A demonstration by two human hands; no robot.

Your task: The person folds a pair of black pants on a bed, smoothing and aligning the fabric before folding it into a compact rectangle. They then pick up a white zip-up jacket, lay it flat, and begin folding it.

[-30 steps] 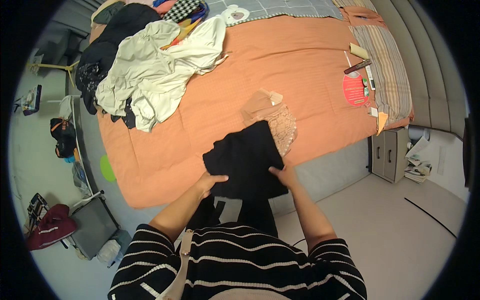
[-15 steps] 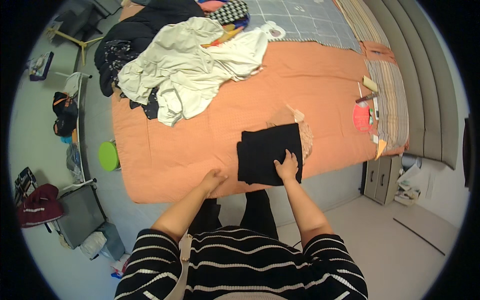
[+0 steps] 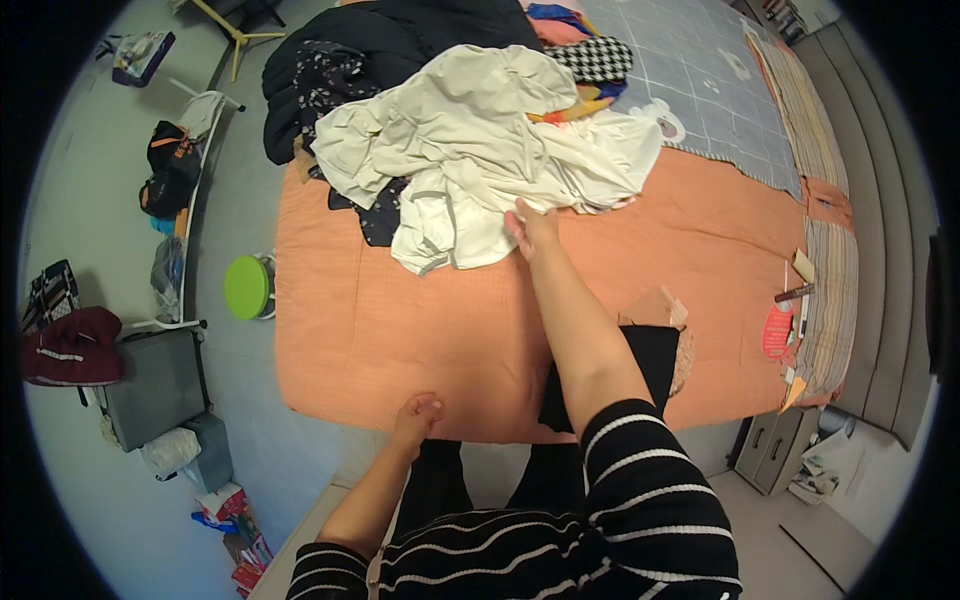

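Observation:
My right hand (image 3: 534, 230) reaches far over the bed to the lower edge of a cream-white garment (image 3: 450, 120), its fingers apart and touching or just beside the cloth. Rumpled and spread out, that garment lies on top of other clothes. Below my right forearm is a folded black garment (image 3: 650, 358), partly hidden by the arm and sleeve. It rests on a beige lacy piece (image 3: 684, 362). Near the bed's front edge, my left hand (image 3: 416, 416) hovers with loosely curled fingers and nothing in it.
An orange bedspread (image 3: 340, 330) covers the bed. Behind the cream-white garment lie a black padded piece (image 3: 420, 35), a dark flowered cloth (image 3: 380, 215) and a houndstooth cloth (image 3: 598, 60). A red fan-shaped item (image 3: 777, 332) lies at right. A green-topped stool (image 3: 247, 287) stands left.
My right hand has left the folded black garment and stretched forward to the cream-white garment. My left hand stays near the front edge, its fingers more curled. The view has shifted.

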